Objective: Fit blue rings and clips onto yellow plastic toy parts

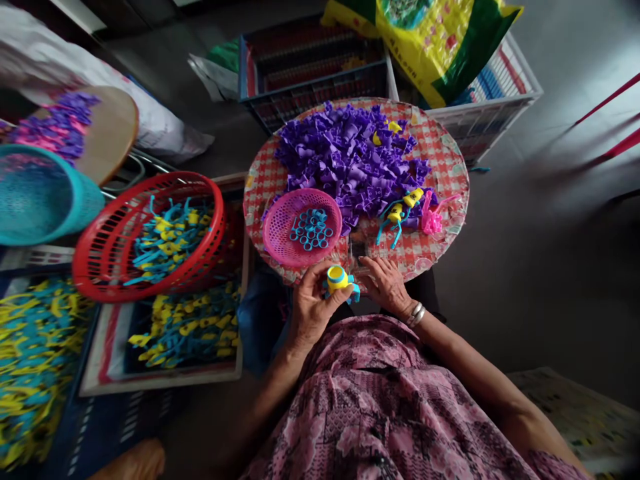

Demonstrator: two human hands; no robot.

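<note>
My left hand (pixel 313 303) is closed round a small yellow and blue plastic toy piece (pixel 339 278), held just in front of the round checkered tray (pixel 450 167) on my lap. My right hand (pixel 384 283) rests beside it, fingers curled and touching the toy's blue part. On the tray lie a heap of purple plastic parts (pixel 350 157), a pink basket (pixel 280 230) with several blue rings (pixel 311 229), two finished yellow and blue toys (pixel 403 208) and a pink piece (pixel 433 217).
A red basket (pixel 100 267) of yellow and blue toys sits on the left, over a box (pixel 165 380) of more. A teal basket (pixel 40 197) and a round board (pixel 113 130) with purple parts lie far left. Crates (pixel 310 87) and a yellow-green bag (pixel 440 40) stand behind.
</note>
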